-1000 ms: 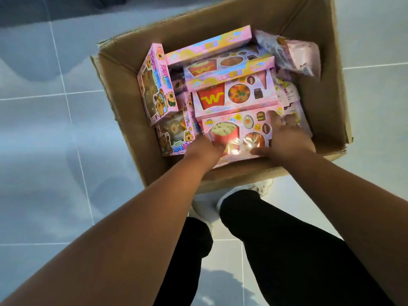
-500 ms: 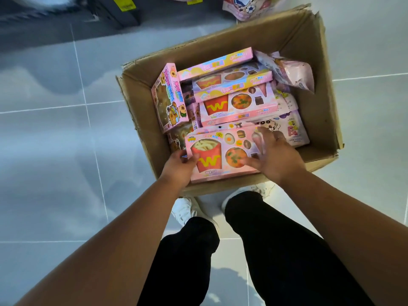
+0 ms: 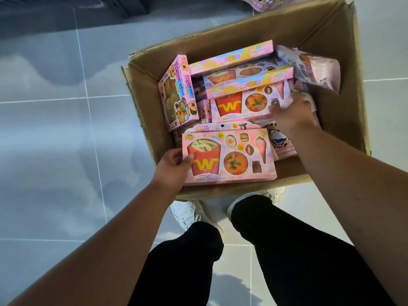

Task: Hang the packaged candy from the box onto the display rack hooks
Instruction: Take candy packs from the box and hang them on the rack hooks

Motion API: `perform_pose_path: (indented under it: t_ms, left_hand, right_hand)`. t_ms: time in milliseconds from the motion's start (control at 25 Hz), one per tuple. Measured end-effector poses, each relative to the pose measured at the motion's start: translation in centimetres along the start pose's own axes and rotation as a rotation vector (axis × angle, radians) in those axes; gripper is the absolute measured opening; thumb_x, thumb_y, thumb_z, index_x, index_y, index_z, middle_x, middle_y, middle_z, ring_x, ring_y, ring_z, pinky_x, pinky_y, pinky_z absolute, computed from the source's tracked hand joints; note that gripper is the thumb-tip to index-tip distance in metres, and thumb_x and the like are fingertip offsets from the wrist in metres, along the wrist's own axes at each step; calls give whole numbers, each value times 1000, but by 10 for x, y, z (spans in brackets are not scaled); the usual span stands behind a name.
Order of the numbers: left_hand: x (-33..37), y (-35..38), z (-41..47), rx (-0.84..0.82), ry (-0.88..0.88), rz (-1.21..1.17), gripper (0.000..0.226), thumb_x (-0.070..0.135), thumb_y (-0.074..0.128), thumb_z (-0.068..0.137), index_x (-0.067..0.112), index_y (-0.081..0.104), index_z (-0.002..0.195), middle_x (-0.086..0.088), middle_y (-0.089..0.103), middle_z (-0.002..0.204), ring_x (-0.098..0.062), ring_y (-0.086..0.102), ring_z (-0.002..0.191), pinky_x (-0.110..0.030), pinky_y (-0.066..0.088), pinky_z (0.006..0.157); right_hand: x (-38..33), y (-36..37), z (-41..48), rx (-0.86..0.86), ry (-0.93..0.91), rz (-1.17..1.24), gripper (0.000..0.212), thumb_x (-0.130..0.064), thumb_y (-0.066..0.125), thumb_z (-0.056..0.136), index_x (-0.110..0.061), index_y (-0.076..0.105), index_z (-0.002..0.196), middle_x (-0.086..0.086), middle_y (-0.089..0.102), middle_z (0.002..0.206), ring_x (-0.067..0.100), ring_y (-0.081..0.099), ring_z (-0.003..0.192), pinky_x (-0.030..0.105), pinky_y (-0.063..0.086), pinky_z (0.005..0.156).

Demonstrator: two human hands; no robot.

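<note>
An open cardboard box (image 3: 141, 102) sits on the floor in front of me, filled with pink candy packages. My left hand (image 3: 174, 168) grips the left edge of one pink fast-food candy package (image 3: 240, 160), lifted at the box's near side. My right hand (image 3: 289, 113) reaches deeper into the box and rests on the right end of a second matching candy package (image 3: 240, 104); its fingers are partly hidden, so the grip is unclear. More of the same packages (image 3: 231, 60) lie stacked behind. The display rack is out of view.
A pink bear-print package (image 3: 176, 93) stands on edge at the box's left. Soft pink bags (image 3: 318, 71) lie at the right. Grey tiled floor (image 3: 55, 140) surrounds the box. My white shoes (image 3: 187, 213) stand at the box's near wall. More bags (image 3: 265, 2) lie beyond it.
My right hand let go of the front package and moved up onto the package behind. My left hand alone now holds the front package, lifted toward me.
</note>
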State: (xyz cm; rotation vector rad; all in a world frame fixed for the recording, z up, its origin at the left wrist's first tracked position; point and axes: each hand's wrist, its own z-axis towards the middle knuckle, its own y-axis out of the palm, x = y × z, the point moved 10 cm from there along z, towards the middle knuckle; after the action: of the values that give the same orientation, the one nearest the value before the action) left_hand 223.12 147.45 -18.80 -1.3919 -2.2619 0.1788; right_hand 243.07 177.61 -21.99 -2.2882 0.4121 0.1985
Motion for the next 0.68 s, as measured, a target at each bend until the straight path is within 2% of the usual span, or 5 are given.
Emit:
perform_pose_path:
  t_ms: [280, 360, 480, 600, 680]
  left_hand:
    - [11, -9, -15, -31, 32, -44, 24, 35, 64, 95, 26, 59, 115, 4, 71, 110, -15, 71, 94, -40, 60, 85]
    - [17, -12, -26, -53, 55, -58, 19, 33, 65, 94, 27, 60, 111, 5, 73, 106, -15, 72, 90, -38, 60, 80]
    - [29, -18, -43, -83, 100, -7, 16, 30, 66, 94, 29, 61, 109, 5, 73, 108, -16, 73, 88, -33, 59, 71]
    - [44, -29, -67, -128, 158, 63, 27, 22, 66, 94, 22, 62, 121, 1, 72, 113, -19, 71, 95, -35, 59, 79]
    - [59, -42, -88, -141, 220, 134, 28, 23, 65, 95, 24, 62, 123, 3, 72, 112, -17, 70, 95, -28, 57, 77]
  right_hand:
    - [17, 5, -7, -53, 122, 260, 67, -33, 73, 85, -21, 38, 141, 8, 51, 140, 32, 54, 122, 31, 45, 84]
    - [27, 5, -17, -96, 162, 327, 58, -33, 76, 81, -18, 50, 130, 6, 62, 128, 30, 60, 115, 40, 52, 92]
    - [43, 8, -43, -187, 239, 425, 43, -27, 75, 85, -19, 53, 121, 5, 67, 115, 32, 66, 106, 52, 56, 87]
    - [50, -1, -78, -246, 266, 555, 32, -18, 74, 87, -20, 54, 111, 11, 68, 114, 27, 68, 93, 38, 59, 65]
    - [48, -16, -105, -272, 225, 562, 34, -20, 74, 87, -22, 52, 114, 5, 64, 119, 22, 66, 95, 28, 57, 61]
